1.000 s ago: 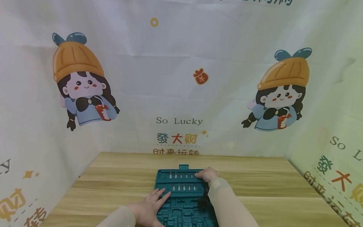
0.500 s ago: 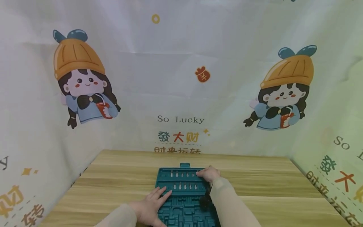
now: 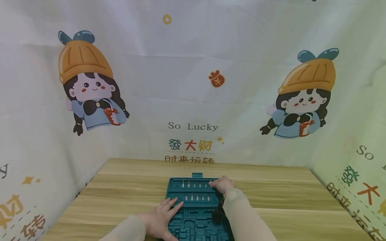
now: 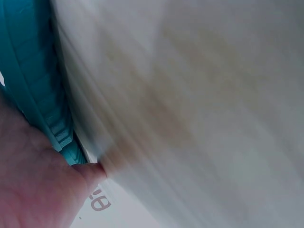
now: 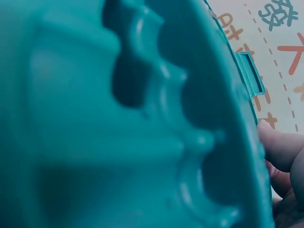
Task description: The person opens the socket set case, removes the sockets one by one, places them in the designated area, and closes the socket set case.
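Note:
A teal plastic tool case [image 3: 193, 222] lies opened flat in the head view. Its far half, the lid [image 3: 173, 184], carries two rows of small silver bits [image 3: 197, 197]; the near half has moulded recesses. My left hand [image 3: 159, 219] rests on the case's left edge, fingers spread and straight over the rim. At the lid's far right corner, my right hand [image 3: 223, 184] grips the edge, its thumb reaching inward beside the last bit of the top row. In the right wrist view the thumb [image 5: 282, 147] lies at the rim, other fingers bent below it.
The case lies on a wood-grain table [image 3: 277, 194]. A latch tab [image 3: 197, 175] sticks out from the lid's far edge. White cloth [image 3: 144, 87] printed with cartoon figures and lettering hangs behind and on both sides. A black wrist camera [image 3: 217, 214] hangs over the case's right part.
The head view has shifted slightly, moving the scene a little up and to the right. Both hands keep their places on the case.

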`<action>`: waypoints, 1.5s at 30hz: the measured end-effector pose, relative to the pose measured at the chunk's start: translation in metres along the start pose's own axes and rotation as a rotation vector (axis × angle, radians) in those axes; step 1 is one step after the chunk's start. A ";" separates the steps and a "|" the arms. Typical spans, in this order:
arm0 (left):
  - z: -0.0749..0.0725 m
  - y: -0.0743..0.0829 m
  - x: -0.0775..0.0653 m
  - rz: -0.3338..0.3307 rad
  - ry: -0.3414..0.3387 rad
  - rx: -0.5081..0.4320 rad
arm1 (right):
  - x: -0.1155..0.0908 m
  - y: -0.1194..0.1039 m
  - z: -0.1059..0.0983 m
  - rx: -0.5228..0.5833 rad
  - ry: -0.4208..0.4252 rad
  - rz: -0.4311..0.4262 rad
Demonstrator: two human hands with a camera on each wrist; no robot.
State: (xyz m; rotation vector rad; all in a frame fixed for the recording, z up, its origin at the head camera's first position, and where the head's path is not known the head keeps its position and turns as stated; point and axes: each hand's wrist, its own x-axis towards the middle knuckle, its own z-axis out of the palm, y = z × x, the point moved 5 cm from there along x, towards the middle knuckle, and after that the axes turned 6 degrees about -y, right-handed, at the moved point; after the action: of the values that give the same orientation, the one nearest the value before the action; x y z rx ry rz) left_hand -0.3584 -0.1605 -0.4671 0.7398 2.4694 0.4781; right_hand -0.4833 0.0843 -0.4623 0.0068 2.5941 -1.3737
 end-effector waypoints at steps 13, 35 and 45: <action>0.001 -0.003 0.001 -0.007 -0.023 0.014 | -0.002 0.004 0.001 0.111 -0.048 -0.031; 0.023 -0.045 0.035 0.000 -0.033 -0.007 | -0.003 0.013 -0.010 0.286 0.029 -0.127; 0.022 -0.053 0.037 -0.010 -0.022 -0.040 | -0.017 0.008 -0.042 0.206 -0.042 -0.254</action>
State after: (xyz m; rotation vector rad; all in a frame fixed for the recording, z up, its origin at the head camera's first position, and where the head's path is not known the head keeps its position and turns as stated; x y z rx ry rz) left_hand -0.3939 -0.1765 -0.5229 0.7129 2.4349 0.5115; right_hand -0.4731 0.1249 -0.4430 -0.3270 2.4731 -1.7021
